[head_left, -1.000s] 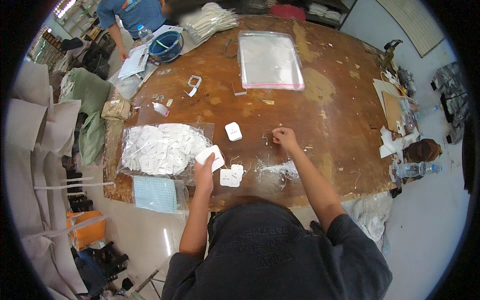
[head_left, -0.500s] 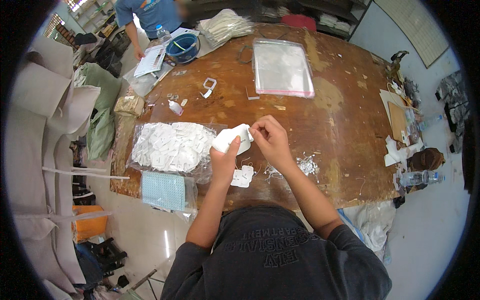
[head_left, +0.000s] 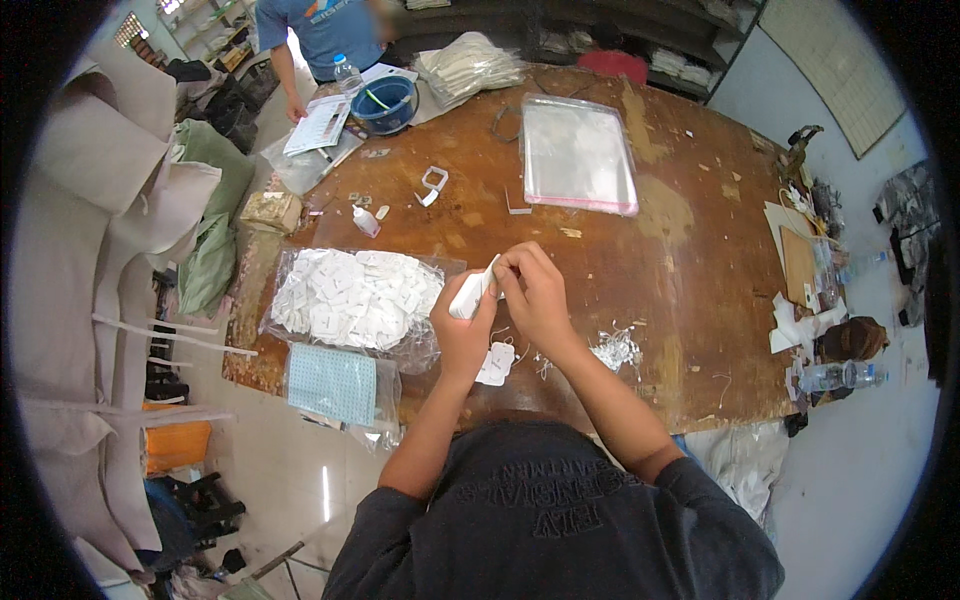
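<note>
A stack of white rounded-corner tags point(head_left: 467, 299) is gripped in my left hand point(head_left: 464, 338), tilted so that its edge shows. My right hand point(head_left: 535, 300) is closed, thumb and fingers pinching the edge of one tag that stands up from the stack. Just below my hands, a few white tags with thin strings point(head_left: 496, 364) lie on the wooden table point(head_left: 680, 290). To the right of them is a tangled heap of white strings point(head_left: 616, 348). On the left, many loose white tags point(head_left: 350, 297) are piled on a clear plastic bag.
Light-blue sheets point(head_left: 330, 383) in clear plastic lie at the near left edge. Clear plastic sleeves point(head_left: 578, 155) lie farther back. A small white bottle point(head_left: 366, 222), a blue bucket point(head_left: 384, 108) and a wrapped bundle point(head_left: 468, 68) are also there. Another person point(head_left: 325, 40) stands at the far left.
The tag stack has turned from nearly face-up to edge-on, and one tag now stands away from it. My right hand has come closer to my left. The whole view has shifted slightly.
</note>
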